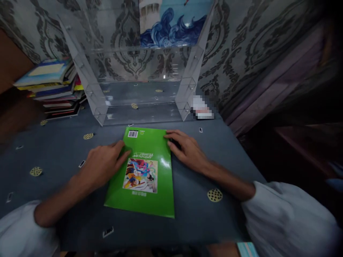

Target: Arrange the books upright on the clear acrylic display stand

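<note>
A thin green book (144, 203) lies on the table, its printed text upside down to me, with a barcode at the far left corner and a colourful picture in the middle. My left hand (103, 160) grips its left edge, thumb over the cover and the other fingers mostly hidden behind. At the far right corner, my right hand (189, 148) pinches the right edge between thumb and fingers. A small dark patch shows between that thumb and forefinger; I cannot make out what it is. Just beyond the book stands a clear acrylic rack (93, 101) with several tiers.
On the rack's upper tier rests a book with blue waves (174, 28). A stack of books (57, 89) stands left of the rack. To its right lies a blurred-out item (202, 109). The grey-blue table cover (198, 221) drops off on the right near a curtain (281, 78).
</note>
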`<state>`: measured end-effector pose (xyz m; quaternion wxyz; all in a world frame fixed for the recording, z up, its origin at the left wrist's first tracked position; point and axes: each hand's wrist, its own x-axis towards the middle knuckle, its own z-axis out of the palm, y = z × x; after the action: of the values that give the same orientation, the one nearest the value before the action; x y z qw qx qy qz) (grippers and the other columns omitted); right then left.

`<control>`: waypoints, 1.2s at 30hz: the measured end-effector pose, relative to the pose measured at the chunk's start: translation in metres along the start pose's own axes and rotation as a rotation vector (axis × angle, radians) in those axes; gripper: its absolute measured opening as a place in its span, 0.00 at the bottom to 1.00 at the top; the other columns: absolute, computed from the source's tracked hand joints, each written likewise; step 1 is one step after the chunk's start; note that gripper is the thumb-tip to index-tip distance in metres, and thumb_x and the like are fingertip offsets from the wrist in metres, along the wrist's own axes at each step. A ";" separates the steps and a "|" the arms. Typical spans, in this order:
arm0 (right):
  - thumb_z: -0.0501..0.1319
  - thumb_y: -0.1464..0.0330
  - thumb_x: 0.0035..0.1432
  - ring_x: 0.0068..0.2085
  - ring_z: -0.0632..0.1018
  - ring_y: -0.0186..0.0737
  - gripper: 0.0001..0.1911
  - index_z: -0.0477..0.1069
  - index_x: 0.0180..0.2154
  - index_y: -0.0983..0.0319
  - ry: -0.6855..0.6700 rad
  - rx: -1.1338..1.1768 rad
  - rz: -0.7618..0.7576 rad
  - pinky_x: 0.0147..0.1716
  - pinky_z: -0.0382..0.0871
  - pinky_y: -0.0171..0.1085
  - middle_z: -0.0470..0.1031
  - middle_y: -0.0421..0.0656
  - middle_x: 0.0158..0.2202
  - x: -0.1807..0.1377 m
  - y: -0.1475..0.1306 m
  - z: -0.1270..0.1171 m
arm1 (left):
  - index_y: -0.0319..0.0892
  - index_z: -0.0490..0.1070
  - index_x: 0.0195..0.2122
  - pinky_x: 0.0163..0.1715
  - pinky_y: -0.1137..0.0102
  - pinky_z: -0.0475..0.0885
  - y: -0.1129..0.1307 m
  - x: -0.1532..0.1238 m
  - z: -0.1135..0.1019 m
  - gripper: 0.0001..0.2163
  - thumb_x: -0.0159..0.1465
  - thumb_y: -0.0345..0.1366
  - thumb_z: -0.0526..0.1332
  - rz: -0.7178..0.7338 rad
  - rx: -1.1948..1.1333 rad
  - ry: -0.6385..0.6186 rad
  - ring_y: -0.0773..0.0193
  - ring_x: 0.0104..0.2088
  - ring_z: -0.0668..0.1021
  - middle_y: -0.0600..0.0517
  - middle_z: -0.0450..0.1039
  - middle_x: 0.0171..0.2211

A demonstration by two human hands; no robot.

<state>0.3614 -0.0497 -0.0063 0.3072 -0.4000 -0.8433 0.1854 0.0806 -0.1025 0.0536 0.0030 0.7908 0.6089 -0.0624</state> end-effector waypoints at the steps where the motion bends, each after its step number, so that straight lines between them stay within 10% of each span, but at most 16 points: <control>1: 0.55 0.69 0.67 0.54 0.78 0.53 0.14 0.74 0.50 0.62 -0.007 -0.022 -0.008 0.52 0.76 0.56 0.76 0.54 0.54 0.005 0.002 0.002 | 0.41 0.73 0.42 0.28 0.61 0.73 -0.001 0.004 0.000 0.17 0.74 0.44 0.49 0.001 0.007 0.026 0.48 0.33 0.82 0.44 0.78 0.34; 7: 0.54 0.68 0.69 0.67 0.67 0.59 0.17 0.73 0.55 0.64 -0.116 -0.199 -0.140 0.65 0.58 0.67 0.73 0.57 0.60 0.025 -0.036 0.029 | 0.37 0.65 0.62 0.61 0.52 0.70 -0.019 0.031 0.037 0.20 0.75 0.37 0.45 0.188 -0.239 0.300 0.49 0.63 0.71 0.39 0.69 0.63; 14: 0.54 0.65 0.71 0.72 0.59 0.56 0.26 0.61 0.64 0.72 -0.294 -0.117 -0.221 0.70 0.55 0.57 0.62 0.62 0.68 0.067 -0.077 0.074 | 0.39 0.50 0.70 0.67 0.51 0.64 -0.033 0.036 0.072 0.25 0.72 0.35 0.46 0.215 -0.536 0.404 0.52 0.67 0.67 0.39 0.63 0.67; 26: 0.51 0.56 0.72 0.73 0.57 0.55 0.31 0.58 0.67 0.68 -0.231 -0.189 -0.044 0.70 0.54 0.60 0.57 0.60 0.71 0.028 -0.022 0.037 | 0.41 0.58 0.67 0.66 0.48 0.63 -0.031 0.038 0.066 0.23 0.74 0.41 0.45 0.161 -0.443 0.353 0.50 0.68 0.65 0.42 0.67 0.65; 36: 0.44 0.58 0.75 0.72 0.59 0.43 0.27 0.56 0.70 0.57 -0.147 0.157 -0.001 0.71 0.52 0.57 0.61 0.47 0.71 0.015 0.017 0.019 | 0.37 0.52 0.71 0.70 0.48 0.50 -0.020 0.053 0.042 0.30 0.74 0.50 0.44 0.393 -0.204 0.079 0.50 0.74 0.51 0.40 0.51 0.73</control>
<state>0.3510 -0.0287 -0.0246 0.2750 -0.3597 -0.8467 0.2794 0.0703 -0.0496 0.0080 0.0713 0.8916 0.4461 0.0325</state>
